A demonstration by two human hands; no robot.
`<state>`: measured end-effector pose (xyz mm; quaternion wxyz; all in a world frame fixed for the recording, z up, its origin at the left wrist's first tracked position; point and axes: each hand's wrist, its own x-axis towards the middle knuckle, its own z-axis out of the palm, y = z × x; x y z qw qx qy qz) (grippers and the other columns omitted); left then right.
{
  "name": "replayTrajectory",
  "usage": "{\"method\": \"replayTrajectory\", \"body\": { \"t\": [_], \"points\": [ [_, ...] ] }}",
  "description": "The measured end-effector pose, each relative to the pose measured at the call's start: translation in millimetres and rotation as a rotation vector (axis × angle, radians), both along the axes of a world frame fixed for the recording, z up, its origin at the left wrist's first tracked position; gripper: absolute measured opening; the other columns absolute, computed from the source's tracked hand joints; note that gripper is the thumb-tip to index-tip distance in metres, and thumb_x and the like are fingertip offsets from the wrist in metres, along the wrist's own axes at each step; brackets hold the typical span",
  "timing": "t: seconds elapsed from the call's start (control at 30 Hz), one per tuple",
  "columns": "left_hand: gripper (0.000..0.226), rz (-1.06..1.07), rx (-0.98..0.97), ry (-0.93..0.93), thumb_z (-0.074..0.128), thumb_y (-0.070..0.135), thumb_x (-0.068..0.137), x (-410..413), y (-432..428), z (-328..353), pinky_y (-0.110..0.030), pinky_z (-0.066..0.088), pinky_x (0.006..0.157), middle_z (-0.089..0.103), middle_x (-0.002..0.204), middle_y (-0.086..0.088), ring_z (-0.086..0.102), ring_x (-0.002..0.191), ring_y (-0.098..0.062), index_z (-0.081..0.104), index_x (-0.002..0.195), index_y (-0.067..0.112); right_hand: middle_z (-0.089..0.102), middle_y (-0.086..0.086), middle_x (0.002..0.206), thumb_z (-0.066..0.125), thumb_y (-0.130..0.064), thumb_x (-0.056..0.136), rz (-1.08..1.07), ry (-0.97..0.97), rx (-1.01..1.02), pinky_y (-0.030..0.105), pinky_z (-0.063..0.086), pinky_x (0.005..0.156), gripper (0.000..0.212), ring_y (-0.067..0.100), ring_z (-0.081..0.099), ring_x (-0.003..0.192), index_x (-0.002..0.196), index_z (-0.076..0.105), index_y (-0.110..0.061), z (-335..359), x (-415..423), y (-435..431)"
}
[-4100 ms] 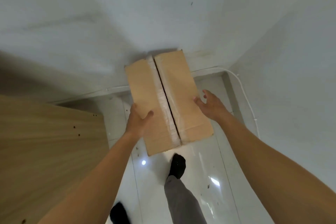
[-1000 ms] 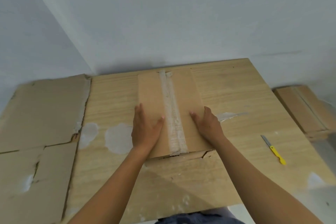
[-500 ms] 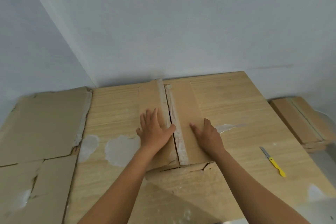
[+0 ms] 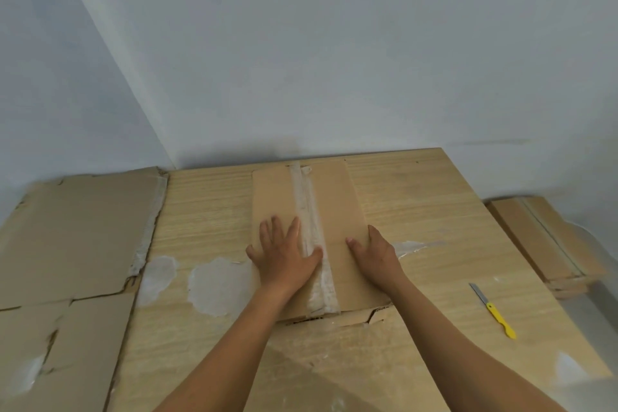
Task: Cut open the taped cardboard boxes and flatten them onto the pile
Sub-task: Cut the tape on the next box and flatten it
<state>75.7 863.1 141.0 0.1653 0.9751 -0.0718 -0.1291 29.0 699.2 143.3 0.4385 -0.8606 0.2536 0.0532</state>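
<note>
Watching the head view, I see both hands down on the cardboard box [image 4: 337, 197], which lies flat and lengthwise in the middle of the wooden table [image 4: 434, 211], its far end close to the pale wall [image 4: 334, 60]. A wrinkled strip of whitish tape [image 4: 309, 207] runs down the middle of the box, and the two top flaps meet along it; I cannot tell whether the seam is slit. The left hand [image 4: 284, 257] rests palm-down on the left flap, its fingers straight and a little apart, its thumb stretched out onto the tape. The right hand [image 4: 376, 252] sits on the right flap at the box's right edge, thumb spread toward the seam and the one finger I can see lying straight along that edge; the other fingers are hidden behind the back of the hand. Neither hand holds anything. At the near end a ragged bit of cardboard sticks out from under the box. On the left, the pile of flattened cardboard [image 4: 73, 227] lies against the table's edge. White smears [image 4: 214, 284] mark the tabletop between pile and box. Well to the right, near the table's edge, lies a yellow-handled knife [image 4: 493, 309], apart from both hands. Beyond that edge, lower down, sits another taped box [image 4: 541, 237].
</note>
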Motion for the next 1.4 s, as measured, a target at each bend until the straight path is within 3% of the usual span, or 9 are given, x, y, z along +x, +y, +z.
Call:
{"method": "replayTrajectory", "body": {
  "t": [0.23, 0.47, 0.6, 0.7, 0.8, 0.93, 1.07, 1.2, 1.4],
  "points": [
    [0.068, 0.122, -0.366, -0.015, 0.039, 0.063, 0.090, 8.2, 1.5, 0.1, -0.056, 0.012, 0.112, 0.003, 0.161, 0.005, -0.002, 0.146, -0.018, 0.015, 0.150, 0.040, 0.040, 0.008, 0.132, 0.050, -0.035, 0.093, 0.105, -0.080, -0.095, 0.033, 0.039, 0.095, 0.054, 0.021, 0.046, 0.105, 0.142, 0.034, -0.022, 66.2, 0.0, -0.7],
    [0.094, 0.169, -0.815, 0.104, 0.019, 0.081, 0.071, 7.3, 11.9, -8.0, -0.040, 0.004, 0.119, 0.016, 0.159, 0.009, 0.007, 0.146, -0.012, 0.016, 0.152, 0.033, 0.018, 0.005, 0.148, 0.048, -0.042, 0.089, 0.233, -0.103, -0.335, 0.056, 0.028, 0.108, 0.067, 0.028, 0.027, 0.135, 0.147, 0.017, -0.035, 102.3, -9.6, 46.6],
    [0.088, 0.162, -1.051, 0.276, 0.030, 0.087, 0.074, 18.4, 28.5, 11.0, -0.044, 0.033, 0.112, 0.044, 0.144, 0.010, 0.044, 0.130, -0.007, 0.037, 0.143, 0.034, 0.019, -0.002, 0.150, 0.035, -0.059, 0.093, 0.269, -0.188, -0.420, 0.050, 0.021, 0.109, 0.054, 0.022, 0.012, 0.140, 0.143, 0.027, -0.040, 105.2, -10.1, 75.5],
    [0.087, 0.161, -1.107, 0.403, 0.033, 0.092, 0.070, 22.9, 42.6, 36.8, -0.041, 0.045, 0.099, 0.054, 0.135, 0.008, 0.054, 0.121, -0.011, 0.043, 0.138, 0.039, 0.014, -0.003, 0.152, 0.041, -0.051, 0.095, 0.272, -0.290, -0.347, 0.046, 0.028, 0.108, 0.050, 0.020, 0.012, 0.138, 0.141, 0.033, -0.036, 101.9, -4.7, 85.8],
    [0.102, 0.154, -1.054, 0.458, 0.040, 0.094, 0.062, 18.8, 53.0, 52.6, -0.043, 0.042, 0.101, 0.045, 0.140, 0.013, 0.046, 0.125, -0.011, 0.026, 0.147, 0.039, 0.003, -0.005, 0.154, 0.060, -0.051, 0.085, 0.132, -0.250, -0.156, 0.044, 0.027, 0.110, 0.078, 0.023, 0.012, 0.139, 0.147, 0.020, -0.026, 98.3, 3.3, 77.5],
    [0.099, 0.153, -1.048, 0.545, 0.054, 0.086, 0.060, 17.3, 57.4, 56.7, -0.052, 0.040, 0.103, 0.047, 0.138, 0.013, 0.049, 0.123, -0.014, 0.024, 0.145, 0.045, 0.047, -0.002, 0.131, 0.068, -0.050, 0.080, 0.098, -0.078, 0.292, 0.037, 0.050, 0.091, 0.077, 0.017, 0.053, 0.111, 0.141, 0.028, -0.025, 98.1, 8.2, 62.3],
    [0.075, 0.167, -1.170, 0.622, 0.055, 0.070, 0.071, 5.3, 41.8, 48.6, -0.042, 0.051, 0.090, 0.063, 0.124, 0.001, 0.062, 0.110, -0.019, 0.044, 0.135, 0.033, 0.052, -0.008, 0.119, 0.063, -0.044, 0.086, 0.179, -0.102, 0.224, 0.029, 0.048, 0.082, 0.064, 0.011, 0.055, 0.099, 0.139, 0.029, -0.030, 101.9, 1.8, 52.4],
    [0.068, 0.151, -1.239, 0.690, 0.054, 0.064, 0.077, -1.8, 26.2, 43.2, -0.045, 0.048, 0.099, 0.067, 0.119, -0.004, 0.064, 0.111, -0.022, 0.050, 0.133, 0.026, 0.050, -0.007, 0.122, 0.058, -0.043, 0.089, 0.199, -0.111, 0.085, 0.030, 0.045, 0.083, 0.064, 0.013, 0.053, 0.102, 0.141, 0.024, -0.029, 103.8, -3.4, 42.0],
    [0.050, 0.287, -1.315, 0.692, 0.037, 0.054, 0.093, 0.5, 62.9, 42.7, -0.039, 0.051, 0.084, 0.072, 0.106, -0.013, 0.069, 0.095, -0.025, 0.060, 0.120, 0.017, 0.034, -0.018, 0.140, 0.058, -0.041, 0.090, 0.297, -0.141, 0.373, 0.032, 0.036, 0.104, 0.073, 0.007, 0.038, 0.125, 0.149, 0.015, -0.036, 95.2, -11.6, 64.2]
  ]
}}
